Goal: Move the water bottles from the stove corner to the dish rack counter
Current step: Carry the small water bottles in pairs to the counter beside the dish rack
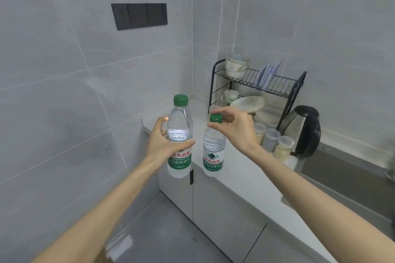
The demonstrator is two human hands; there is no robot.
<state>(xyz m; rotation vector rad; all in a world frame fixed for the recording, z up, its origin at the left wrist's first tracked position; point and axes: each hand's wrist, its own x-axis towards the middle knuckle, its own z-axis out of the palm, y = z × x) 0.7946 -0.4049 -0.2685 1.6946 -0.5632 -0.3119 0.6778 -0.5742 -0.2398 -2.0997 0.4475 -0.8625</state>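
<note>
While the left grip [165,142] wraps 1 bottle [180,136], the right grip [232,127] pinches another bottle's cap [215,118].

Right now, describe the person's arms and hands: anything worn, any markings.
Both forearms are bare up to the frame's edge: no sleeves show. The left hand and right hand wear no gloves, and no rings, watch, bands or markings are visible on them.
</note>
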